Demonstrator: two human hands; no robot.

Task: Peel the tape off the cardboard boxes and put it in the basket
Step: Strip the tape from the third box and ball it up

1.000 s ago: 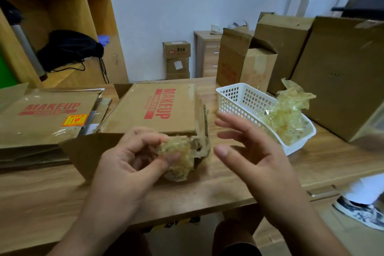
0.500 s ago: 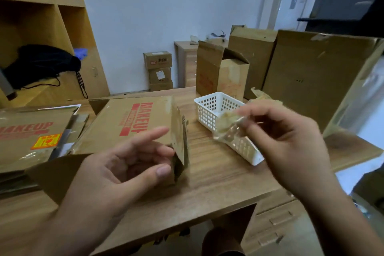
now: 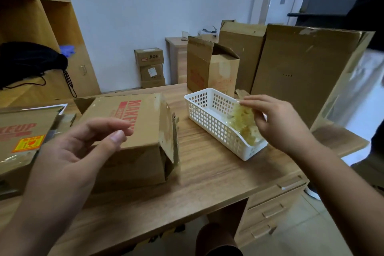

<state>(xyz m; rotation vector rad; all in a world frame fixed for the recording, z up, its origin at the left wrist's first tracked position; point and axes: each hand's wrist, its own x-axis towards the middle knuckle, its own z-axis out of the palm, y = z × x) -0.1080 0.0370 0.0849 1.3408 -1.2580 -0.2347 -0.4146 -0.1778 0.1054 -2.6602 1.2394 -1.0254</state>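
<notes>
A brown cardboard box (image 3: pixel 135 137) printed MAKEUP in red lies on the wooden desk, its right end flap loose. My left hand (image 3: pixel 83 149) hovers in front of it, fingers apart, holding nothing. A white perforated basket (image 3: pixel 207 114) stands to the right of the box. My right hand (image 3: pixel 276 122) is over the basket's near end, fingers pinched on a crumpled wad of yellowish clear tape (image 3: pixel 243 122). The wad touches more tape lying inside the basket.
Flattened MAKEUP cartons (image 3: pixel 25 137) are stacked at the left. An open upright box (image 3: pixel 212 68) and two tall flat cartons (image 3: pixel 301 72) stand behind the basket. Wooden shelves with a black bag (image 3: pixel 29 64) are at far left. Desk drawers (image 3: pixel 276 203) sit below right.
The tape wad went from my left hand to my right, which carried it rightward and lowered it into the basket. My left hand opened and stayed by the box.
</notes>
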